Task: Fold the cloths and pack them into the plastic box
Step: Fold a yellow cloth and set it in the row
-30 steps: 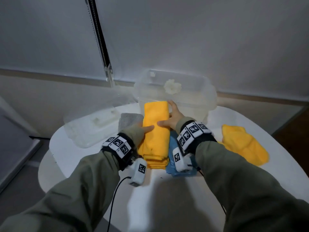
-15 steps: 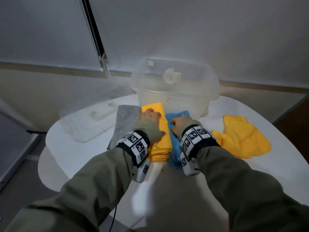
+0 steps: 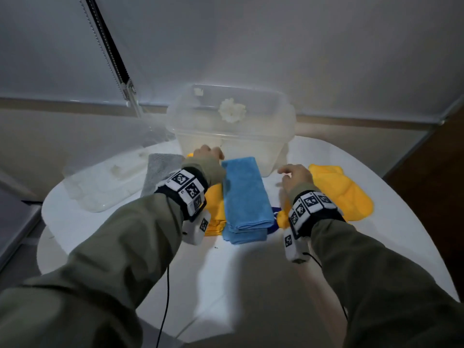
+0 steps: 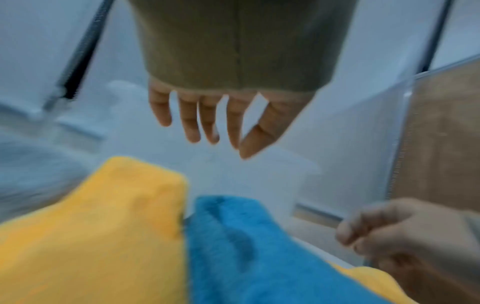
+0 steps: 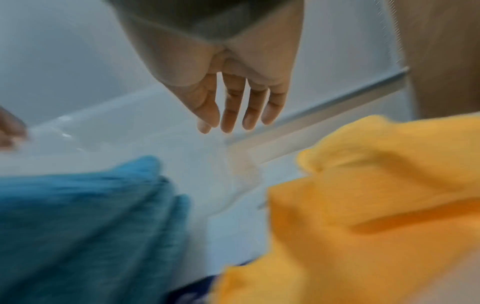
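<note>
A folded blue cloth (image 3: 244,194) lies in the middle of the white table, with a folded yellow cloth (image 3: 214,209) on its left and a folded grey cloth (image 3: 160,172) further left. A crumpled yellow cloth (image 3: 339,192) lies at the right. The clear plastic box (image 3: 231,129) stands behind them. My left hand (image 3: 208,153) hovers over the folded yellow cloth (image 4: 98,226) near the box, fingers (image 4: 191,121) straight and holding nothing. My right hand (image 3: 295,173) hangs with relaxed fingers (image 5: 231,107) between the blue cloth (image 5: 85,222) and the crumpled yellow cloth (image 5: 376,205).
The box's clear lid (image 3: 100,182) lies on the table's left side. The round table (image 3: 221,272) edge curves close at left and right. A blind with a bead chain (image 3: 108,46) hangs behind. Cables trail from both wrist cameras.
Both hands have let go of the folded yellow cloth, now beside the blue one. The left hand moved forward toward the box; the right hand moved right toward the crumpled yellow cloth.
</note>
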Demonstrator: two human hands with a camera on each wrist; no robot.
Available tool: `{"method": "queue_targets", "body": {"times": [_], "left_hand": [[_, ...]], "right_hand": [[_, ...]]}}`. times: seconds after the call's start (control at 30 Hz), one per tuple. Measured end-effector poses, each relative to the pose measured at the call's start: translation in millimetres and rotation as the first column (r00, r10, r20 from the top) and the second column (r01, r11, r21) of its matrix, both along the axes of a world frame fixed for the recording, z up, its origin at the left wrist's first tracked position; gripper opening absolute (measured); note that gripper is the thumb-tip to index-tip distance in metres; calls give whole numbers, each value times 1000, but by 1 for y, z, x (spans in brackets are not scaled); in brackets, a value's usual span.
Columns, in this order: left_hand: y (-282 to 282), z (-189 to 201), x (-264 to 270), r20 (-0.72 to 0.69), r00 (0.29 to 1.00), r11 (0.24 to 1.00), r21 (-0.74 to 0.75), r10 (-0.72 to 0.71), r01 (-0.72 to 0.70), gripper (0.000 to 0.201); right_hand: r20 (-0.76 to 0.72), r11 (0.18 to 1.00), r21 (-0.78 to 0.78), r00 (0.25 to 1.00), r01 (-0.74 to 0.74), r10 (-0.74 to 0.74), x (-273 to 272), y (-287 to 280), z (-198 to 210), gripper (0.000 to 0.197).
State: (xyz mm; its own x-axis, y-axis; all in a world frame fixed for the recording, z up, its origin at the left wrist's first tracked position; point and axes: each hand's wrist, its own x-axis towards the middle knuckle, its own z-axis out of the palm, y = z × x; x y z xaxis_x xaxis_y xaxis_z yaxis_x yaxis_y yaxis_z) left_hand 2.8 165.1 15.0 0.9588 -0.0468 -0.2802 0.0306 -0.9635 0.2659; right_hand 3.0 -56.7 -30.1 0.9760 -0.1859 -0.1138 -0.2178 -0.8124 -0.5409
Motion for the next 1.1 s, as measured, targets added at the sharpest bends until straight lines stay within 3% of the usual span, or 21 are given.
{"method": "queue_targets", "body": {"times": [0.03, 0.1, 0.2, 0.3, 0.4, 0.47, 0.5, 0.57, 0.63, 0.7, 0.77, 0.8, 0.87, 0.97, 1.03, 1.1], "left_hand": [[-13, 9, 0, 115, 992, 995, -94, 43, -32, 40], [-50, 20, -6, 215, 976, 975, -217, 7, 41, 31], [-112, 9, -15, 102, 975, 950, -225, -196, 215, 32], [-159, -15, -19, -97, 950, 945, -171, -298, 279, 45], [-189, -35, -27, -270, 890, 922, 25, -367, 387, 74], [-205, -41, -34, -326, 867, 905, 71, -377, 420, 78], [-211, -44, -35, -344, 854, 902, 47, -389, 430, 72], [-215, -43, -36, -308, 883, 932, -38, -354, 361, 62], [-207, -34, -34, -231, 959, 966, -234, -161, 106, 69], [-196, -15, -31, -157, 987, 854, -516, -20, -65, 61], [-187, 7, -23, -82, 995, 719, -688, 54, -96, 30], [-183, 20, -20, -37, 997, 698, -713, 69, -75, 23], [-180, 43, -14, 24, 998, 722, -692, 55, -23, 25], [-172, 72, -10, 25, 999, 835, -549, -28, 37, 30], [-163, 88, -9, 39, 997, 904, -421, -72, 82, 24], [-154, 103, -10, 82, 994, 946, -311, -68, 90, 24]], "right_hand": [[-75, 995, -96, 996, 33, -40, -1, -19, -2, 33], [-272, 953, -303, 961, -30, -56, -12, -56, -11, 44], [-525, 845, -429, 849, -319, 54, -32, -98, -31, 71], [-624, 822, -337, 763, -459, 170, -41, -118, -39, 67], [-499, 927, -144, 834, -346, 234, -43, -125, -35, 46], [-350, 961, 157, 897, -229, 271, -45, -128, -24, 27], [-273, 937, 301, 925, -179, 264, -45, -131, -15, 14], [-140, 885, 450, 969, -120, 202, -41, -141, 3, 15], [-74, 865, 501, 994, -28, 75, -37, -150, 24, 26], [-37, 841, 538, 998, 55, -42, -33, -159, 44, 51], [2, 861, 504, 997, 68, -79, -29, -163, 61, 55], [26, 864, 498, 995, 71, -96, -27, -165, 67, 54], [114, 851, 523, 986, 45, -122, -26, -163, 82, 51], [222, 779, 627, 959, -1, -178, -26, -163, 108, 48], [257, 747, 661, 956, -65, -145, -25, -160, 125, 58], [246, 731, 670, 968, -126, -58, -28, -155, 137, 80]]}}
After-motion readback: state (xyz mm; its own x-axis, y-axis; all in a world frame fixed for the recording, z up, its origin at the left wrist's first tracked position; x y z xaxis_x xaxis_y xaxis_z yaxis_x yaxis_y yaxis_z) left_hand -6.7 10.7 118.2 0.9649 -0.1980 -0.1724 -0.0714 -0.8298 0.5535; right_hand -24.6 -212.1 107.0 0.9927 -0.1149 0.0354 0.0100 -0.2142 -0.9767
